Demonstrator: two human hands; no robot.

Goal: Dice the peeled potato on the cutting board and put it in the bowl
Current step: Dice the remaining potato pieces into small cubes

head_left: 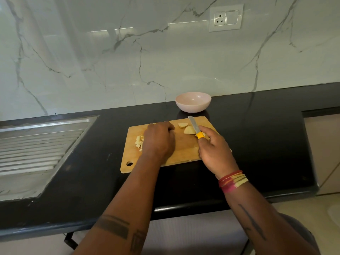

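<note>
A wooden cutting board (184,146) lies on the black counter. Two larger peeled potato pieces (189,130) sit near its far edge. A small heap of diced potato (139,141) lies at the board's left side. My left hand (158,139) rests palm down on the board beside the heap, its fingers curled forward; whether they hold anything is hidden. My right hand (213,150) grips the yellow handle of a knife (194,126), whose blade points away from me next to the larger pieces. A pale pink bowl (193,102) stands behind the board, with nothing visible in it.
A steel sink drainboard (36,144) is set into the counter at the left. The marble wall with a socket plate (226,17) rises behind the bowl. The counter's front edge (184,207) runs just below my forearms, and the counter ends at the right.
</note>
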